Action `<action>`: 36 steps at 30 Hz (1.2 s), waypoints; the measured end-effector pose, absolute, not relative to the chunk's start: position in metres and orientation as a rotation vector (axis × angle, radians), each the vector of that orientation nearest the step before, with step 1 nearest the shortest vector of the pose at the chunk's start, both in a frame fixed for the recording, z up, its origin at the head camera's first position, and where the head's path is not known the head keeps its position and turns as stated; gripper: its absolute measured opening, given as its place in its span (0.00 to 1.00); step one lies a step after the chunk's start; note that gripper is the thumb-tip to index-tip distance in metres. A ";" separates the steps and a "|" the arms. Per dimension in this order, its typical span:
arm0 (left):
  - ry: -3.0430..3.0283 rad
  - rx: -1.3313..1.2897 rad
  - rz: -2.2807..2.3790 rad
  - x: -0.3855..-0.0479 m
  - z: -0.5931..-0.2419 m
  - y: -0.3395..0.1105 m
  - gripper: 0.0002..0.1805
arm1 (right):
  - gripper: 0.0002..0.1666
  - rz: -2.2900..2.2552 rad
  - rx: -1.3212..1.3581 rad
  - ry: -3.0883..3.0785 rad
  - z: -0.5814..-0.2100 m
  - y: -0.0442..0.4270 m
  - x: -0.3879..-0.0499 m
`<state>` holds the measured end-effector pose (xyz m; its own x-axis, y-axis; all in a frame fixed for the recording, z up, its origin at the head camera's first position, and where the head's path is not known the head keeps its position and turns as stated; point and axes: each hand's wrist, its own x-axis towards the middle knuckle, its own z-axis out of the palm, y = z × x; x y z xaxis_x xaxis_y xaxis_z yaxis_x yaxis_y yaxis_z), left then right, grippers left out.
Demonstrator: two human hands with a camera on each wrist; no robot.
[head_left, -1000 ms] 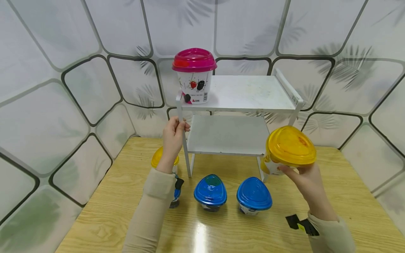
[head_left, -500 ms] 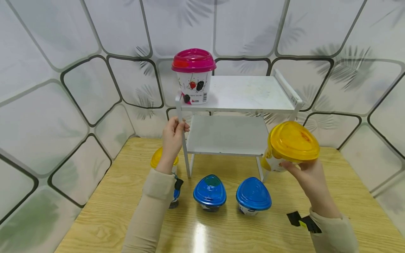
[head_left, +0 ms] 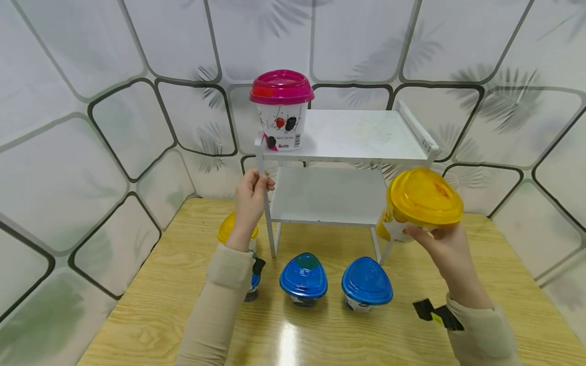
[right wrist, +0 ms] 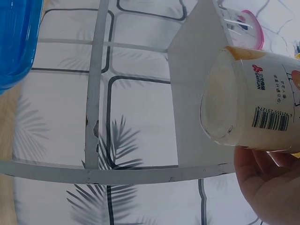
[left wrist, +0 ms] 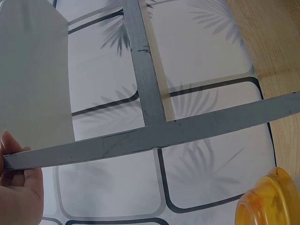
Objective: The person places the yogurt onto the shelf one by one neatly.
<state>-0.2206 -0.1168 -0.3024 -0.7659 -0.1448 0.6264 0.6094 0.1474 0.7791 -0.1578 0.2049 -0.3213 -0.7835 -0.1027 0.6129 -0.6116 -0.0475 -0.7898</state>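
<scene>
Wooden table [head_left: 146, 295] below, white rack [head_left: 357, 132] standing on it, pink tub [head_left: 280, 109] up top at the left. Yellow tub [head_left: 418, 201] hangs in mid-air near the rack's right side, blue tubs [head_left: 303, 277] sit in front; right hand [head_left: 445, 251] grips the yellow one, left hand [head_left: 251, 195] pinches the rack's left post [head_left: 267, 213].

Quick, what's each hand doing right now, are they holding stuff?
Left hand: closed, gripping a front post of the white shelf.
Right hand: closed, holding a yellow-lidded tub.
</scene>
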 end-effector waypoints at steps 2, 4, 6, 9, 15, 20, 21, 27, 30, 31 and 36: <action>-1.850 -0.443 -1.672 -0.221 -0.303 -0.117 0.05 | 0.30 1.887 0.752 -1.879 -0.320 0.205 -0.158; -1.853 -0.441 -1.673 -0.221 -0.303 -0.117 0.06 | 0.30 1.885 0.742 -1.890 -0.319 0.204 -0.158; -1.859 -0.438 -1.670 -0.221 -0.303 -0.117 0.06 | 0.30 1.885 0.743 -1.894 -0.318 0.204 -0.158; -1.860 -0.436 -1.675 -0.221 -0.303 -0.118 0.07 | 0.30 1.886 0.755 -1.889 -0.317 0.202 -0.158; -1.851 -0.440 -1.668 -0.222 -0.304 -0.118 0.07 | 0.30 1.897 0.778 -1.870 -0.316 0.201 -0.160; -1.850 -0.446 -1.663 -0.222 -0.304 -0.118 0.06 | 0.31 1.897 0.777 -1.877 -0.317 0.200 -0.161; -1.850 -0.447 -1.663 -0.222 -0.304 -0.118 0.06 | 0.31 1.898 0.781 -1.875 -0.317 0.200 -0.161; -1.848 -0.444 -1.663 -0.222 -0.304 -0.117 0.06 | 0.30 1.892 0.771 -1.883 -0.317 0.200 -0.161; -1.847 -0.444 -1.656 -0.222 -0.304 -0.117 0.06 | 0.30 1.895 0.771 -1.881 -0.316 0.199 -0.161; -1.848 -0.444 -1.654 -0.221 -0.304 -0.117 0.06 | 0.30 1.898 0.772 -1.879 -0.316 0.199 -0.161; -1.856 -0.446 -1.640 -0.220 -0.303 -0.117 0.06 | 0.30 1.904 0.784 -1.873 -0.315 0.198 -0.162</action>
<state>-0.2202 -0.1172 -0.3025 -0.7541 -0.1444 0.6407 0.6180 0.1740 0.7667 -0.1620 0.1982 -0.3148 -0.7831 -0.1274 0.6087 -0.6065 -0.0596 -0.7928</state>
